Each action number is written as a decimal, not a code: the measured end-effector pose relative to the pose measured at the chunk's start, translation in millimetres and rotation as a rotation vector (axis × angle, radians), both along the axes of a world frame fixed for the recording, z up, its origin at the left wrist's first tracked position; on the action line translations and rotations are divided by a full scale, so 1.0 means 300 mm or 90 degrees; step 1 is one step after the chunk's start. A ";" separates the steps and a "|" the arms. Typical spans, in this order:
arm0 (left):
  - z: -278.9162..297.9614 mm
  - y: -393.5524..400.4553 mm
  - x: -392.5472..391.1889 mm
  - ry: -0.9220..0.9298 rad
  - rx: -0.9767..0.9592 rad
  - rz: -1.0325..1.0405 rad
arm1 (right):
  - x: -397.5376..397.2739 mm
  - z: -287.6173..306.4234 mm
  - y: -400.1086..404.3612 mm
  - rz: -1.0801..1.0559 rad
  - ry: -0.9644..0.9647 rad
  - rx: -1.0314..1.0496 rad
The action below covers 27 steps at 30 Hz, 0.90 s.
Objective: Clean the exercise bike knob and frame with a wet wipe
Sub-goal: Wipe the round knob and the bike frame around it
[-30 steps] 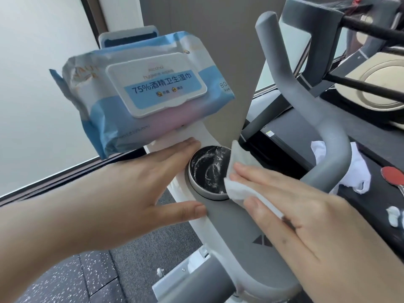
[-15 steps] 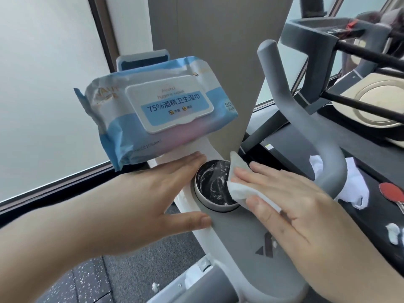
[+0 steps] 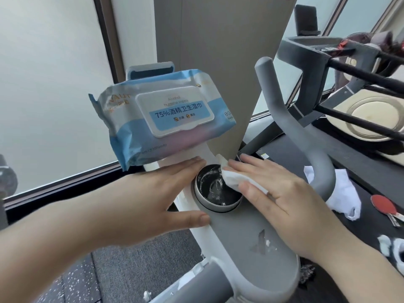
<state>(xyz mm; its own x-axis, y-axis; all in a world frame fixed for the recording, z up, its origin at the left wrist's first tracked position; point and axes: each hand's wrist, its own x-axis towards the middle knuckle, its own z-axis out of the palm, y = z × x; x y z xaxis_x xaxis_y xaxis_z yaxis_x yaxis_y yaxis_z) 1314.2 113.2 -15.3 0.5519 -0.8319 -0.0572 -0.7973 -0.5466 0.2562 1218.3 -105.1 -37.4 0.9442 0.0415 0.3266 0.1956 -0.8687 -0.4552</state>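
The bike's round knob (image 3: 213,189) has a black face smeared with white streaks and a silver rim. It sits in the grey frame (image 3: 238,241), which carries white smudges near its logo. My right hand (image 3: 277,193) presses a white wet wipe (image 3: 231,179) with flat fingers onto the knob's right edge. My left hand (image 3: 150,195) rests flat against the frame's white left side, fingers and thumb straddling the knob.
A blue pack of wipes (image 3: 166,119) lies on the bike's console above the knob. A grey handlebar (image 3: 290,127) curves up on the right. Used wipes (image 3: 341,191) and a red paddle (image 3: 384,204) lie on the dark treadmill deck at right.
My right hand has slid the wipe a little up along the knob's right edge. The view has tilted, so everything sits lower in frame. My left hand keeps its place.
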 end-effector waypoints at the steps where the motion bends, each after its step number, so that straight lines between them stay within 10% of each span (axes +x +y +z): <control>1: 0.003 0.000 -0.002 0.004 0.002 0.001 | -0.013 -0.004 -0.012 0.007 0.012 0.029; 27: 0.003 -0.003 -0.003 0.040 -0.005 0.014 | -0.016 0.009 -0.042 0.023 0.090 0.139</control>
<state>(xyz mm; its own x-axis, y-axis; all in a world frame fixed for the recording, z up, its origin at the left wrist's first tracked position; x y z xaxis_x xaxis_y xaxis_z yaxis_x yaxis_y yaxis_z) 1313.4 112.3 -14.6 0.5662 -0.8198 -0.0859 -0.7670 -0.5621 0.3093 1213.4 -117.8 -34.9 0.9805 0.0189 0.1958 0.1454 -0.7400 -0.6567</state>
